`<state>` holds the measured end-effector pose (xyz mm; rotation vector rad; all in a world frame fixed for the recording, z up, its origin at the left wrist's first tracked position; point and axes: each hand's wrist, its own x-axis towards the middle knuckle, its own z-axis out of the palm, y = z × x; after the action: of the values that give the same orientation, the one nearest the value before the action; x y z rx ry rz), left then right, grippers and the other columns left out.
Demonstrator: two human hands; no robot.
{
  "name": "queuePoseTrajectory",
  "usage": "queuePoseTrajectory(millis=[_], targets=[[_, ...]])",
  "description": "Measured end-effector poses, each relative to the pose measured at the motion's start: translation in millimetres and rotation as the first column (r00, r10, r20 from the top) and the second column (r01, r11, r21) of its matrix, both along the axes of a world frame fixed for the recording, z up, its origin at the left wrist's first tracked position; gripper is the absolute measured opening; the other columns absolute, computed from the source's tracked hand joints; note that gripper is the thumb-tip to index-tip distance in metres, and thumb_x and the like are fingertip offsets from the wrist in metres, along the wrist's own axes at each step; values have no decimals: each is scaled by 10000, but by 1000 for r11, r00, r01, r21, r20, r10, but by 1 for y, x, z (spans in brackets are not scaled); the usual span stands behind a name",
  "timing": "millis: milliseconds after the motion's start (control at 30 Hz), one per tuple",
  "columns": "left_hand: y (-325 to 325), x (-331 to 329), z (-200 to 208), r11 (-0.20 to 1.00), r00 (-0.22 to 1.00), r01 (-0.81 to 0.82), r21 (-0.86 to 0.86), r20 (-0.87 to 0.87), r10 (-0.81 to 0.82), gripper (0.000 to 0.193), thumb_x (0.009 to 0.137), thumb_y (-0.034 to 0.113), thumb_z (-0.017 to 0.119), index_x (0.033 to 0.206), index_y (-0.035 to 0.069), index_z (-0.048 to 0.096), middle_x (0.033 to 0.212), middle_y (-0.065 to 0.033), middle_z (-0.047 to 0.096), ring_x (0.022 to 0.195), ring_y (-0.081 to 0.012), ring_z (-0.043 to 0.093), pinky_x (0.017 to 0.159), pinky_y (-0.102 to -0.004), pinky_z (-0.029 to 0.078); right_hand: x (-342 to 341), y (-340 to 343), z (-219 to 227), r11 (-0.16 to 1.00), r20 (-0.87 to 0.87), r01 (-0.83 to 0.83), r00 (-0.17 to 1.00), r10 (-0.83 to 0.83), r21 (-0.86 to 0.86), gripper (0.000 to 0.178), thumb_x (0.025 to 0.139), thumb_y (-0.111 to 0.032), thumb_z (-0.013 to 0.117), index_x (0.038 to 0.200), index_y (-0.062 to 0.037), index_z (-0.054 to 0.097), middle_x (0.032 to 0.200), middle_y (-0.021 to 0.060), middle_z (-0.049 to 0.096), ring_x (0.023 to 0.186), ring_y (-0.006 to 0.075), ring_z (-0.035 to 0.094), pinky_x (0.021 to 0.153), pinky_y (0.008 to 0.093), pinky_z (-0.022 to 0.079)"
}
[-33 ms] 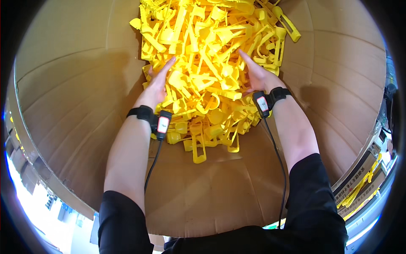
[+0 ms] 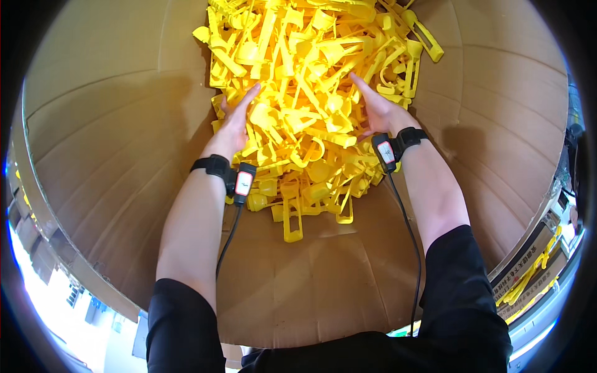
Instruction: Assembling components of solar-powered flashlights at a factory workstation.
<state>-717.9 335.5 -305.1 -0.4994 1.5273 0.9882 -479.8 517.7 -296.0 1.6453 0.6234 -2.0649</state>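
Note:
A large heap of yellow plastic pieces (image 2: pixel 305 93), many with cup-like ends and long slotted handles, lies inside a deep cardboard box (image 2: pixel 298 273). My left hand (image 2: pixel 235 127) is at the heap's left side, fingers stretched out along the pieces. Opposite it, my right hand (image 2: pixel 380 113) rests against the right side with its fingers straight and its thumb apart. Both palms face inward, with part of the heap between them. Neither hand is closed round a piece. Some fingertips are hidden among the yellow parts. One slotted piece (image 2: pixel 292 224) sticks out at the near edge.
High cardboard walls (image 2: pixel 106 155) curve round both arms. Each wrist wears a black strap with a small device (image 2: pixel 244 184), and a black cable (image 2: pixel 407 230) trails from each. Outside the box at right, more yellow pieces (image 2: pixel 528 273) lie by printed cartons.
My left hand and forearm have shifted very slightly to the right. The right arm stays where it was, and the heap looks nearly the same.

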Motion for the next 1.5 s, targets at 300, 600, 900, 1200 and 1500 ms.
queuePoseTrajectory(millis=[300, 600, 900, 1200, 1500], targets=[[-8, 14, 10, 998, 999, -50, 44, 17, 49, 936, 738, 217, 774, 1383, 297, 100, 1288, -108, 479, 1130, -269, 540, 897, -496, 483, -2, -13, -17, 999, -98, 25, 995, -28, -34, 727, 828, -534, 585, 1407, -170, 339, 1345, 134, 474, 1175, 286, 501, 865, 562, 458], [11, 11, 24, 963, 930, -75, 259, 368, -26, 482, 817, 277, 715, 1233, 102, 546, 1141, -48, 621, 1008, -186, 607, 841, -363, 522, -5, -23, 0, 984, -71, 180, 981, -180, -15, 792, 838, -597, 546, 1451, -179, 269, 1409, 143, 406, 1252, 325, 444, 938, 603, 401], [8, 26, 11, 991, 963, -79, 113, 264, 46, 574, 794, 354, 716, 1251, 80, 504, 1150, -94, 614, 993, -236, 612, 858, -382, 519, -6, -25, 8, 998, -111, 58, 992, -54, 34, 816, 817, -615, 569, 1438, -158, 301, 1404, 143, 410, 1226, 323, 466, 917, 561, 444], [3, 26, 7, 983, 956, 2, 186, 287, -56, 586, 799, 417, 681, 1230, 66, 496, 1116, -102, 604, 971, -242, 597, 867, -388, 491, -1, -24, -8, 996, -178, 44, 984, -30, 76, 765, 806, -562, 623, 1373, -104, 393, 1294, 122, 521, 1144, 271, 539, 837, 518, 510], [3, 43, 23, 981, 946, -35, 191, 322, -29, 546, 829, 425, 634, 1223, 67, 510, 1146, -103, 606, 1006, -251, 597, 891, -410, 488, 3, -24, 0, 999, -229, -16, 973, 24, 37, 822, 816, -593, 580, 1427, -108, 323, 1428, 150, 369, 1249, 313, 435, 857, 537, 488]])
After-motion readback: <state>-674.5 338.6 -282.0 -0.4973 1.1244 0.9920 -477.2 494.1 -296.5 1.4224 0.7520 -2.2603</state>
